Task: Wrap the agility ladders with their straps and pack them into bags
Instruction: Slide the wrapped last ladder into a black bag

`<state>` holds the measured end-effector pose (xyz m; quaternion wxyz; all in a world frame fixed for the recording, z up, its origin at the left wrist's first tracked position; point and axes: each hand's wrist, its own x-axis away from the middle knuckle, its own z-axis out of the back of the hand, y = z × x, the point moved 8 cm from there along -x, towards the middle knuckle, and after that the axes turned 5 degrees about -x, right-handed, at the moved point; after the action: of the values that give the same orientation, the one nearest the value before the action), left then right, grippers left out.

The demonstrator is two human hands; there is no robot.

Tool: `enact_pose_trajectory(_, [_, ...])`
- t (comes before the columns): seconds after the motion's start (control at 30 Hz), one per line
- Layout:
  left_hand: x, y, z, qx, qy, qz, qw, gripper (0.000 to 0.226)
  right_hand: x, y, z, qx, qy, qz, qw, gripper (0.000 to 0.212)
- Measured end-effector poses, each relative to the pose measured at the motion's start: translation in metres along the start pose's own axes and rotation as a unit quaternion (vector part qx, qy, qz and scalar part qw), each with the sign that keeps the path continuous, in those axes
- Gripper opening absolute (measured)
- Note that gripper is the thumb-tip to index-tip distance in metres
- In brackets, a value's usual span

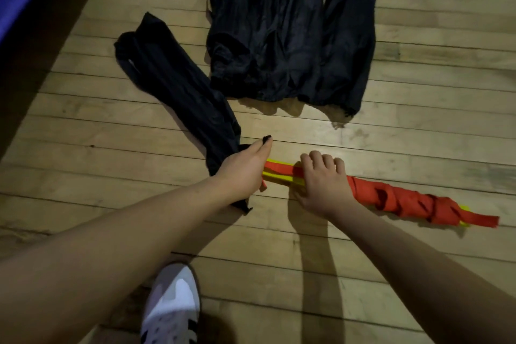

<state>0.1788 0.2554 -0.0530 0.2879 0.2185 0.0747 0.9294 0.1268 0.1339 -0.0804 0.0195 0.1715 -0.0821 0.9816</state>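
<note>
On the floor, right fingers point(321, 160) curl over the ladder bundle point(405, 198); left fingers point(264, 148) grip the bag point(181, 92).

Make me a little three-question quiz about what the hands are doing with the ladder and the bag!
1. True or false: the wrapped ladder is completely inside the bag.
2. What does the left hand hold?
A. a shoe
B. the mouth of the black bag
C. nothing
3. Fill in: the strap wound round the yellow ladder is coloured ____.

Key:
1. False. Most of the ladder lies out on the wooden floor.
2. B.
3. Red. The right hand grips the bundle near its middle.
</note>
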Motion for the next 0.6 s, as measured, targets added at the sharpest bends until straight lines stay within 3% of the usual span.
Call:
enact_pose_trajectory(0.17, [-0.006, 0.026, -0.007, -0.045, 0.002, -0.017, 0.999, 0.087, 0.010, 0.019, -0.012, 0.038, -0.007, -0.021, 0.999, 0.032])
enact_pose_trajectory(0.3, [-0.011, 0.021, 0.001, -0.050, 0.038, 0.065, 0.996, 0.100, 0.006, 0.017, -0.008, 0.030, -0.007, 0.009, 0.999, 0.035])
enact_pose_trajectory(0.4, [-0.014, -0.002, 0.017, -0.042, 0.077, 0.161, 0.983, 0.077, 0.001, 0.006, -0.003, 0.000, -0.006, 0.035, 0.999, 0.038])
enact_pose_trajectory(0.5, [-0.015, -0.025, 0.031, -0.117, 0.095, 0.177, 0.973, 0.035, -0.006, -0.013, 0.003, -0.034, 0.001, 0.065, 0.997, 0.042])
enact_pose_trajectory(0.6, [-0.009, -0.053, 0.036, -0.143, 0.064, 0.197, 0.968, 0.026, -0.013, -0.032, 0.008, -0.025, 0.010, 0.092, 0.995, 0.044])
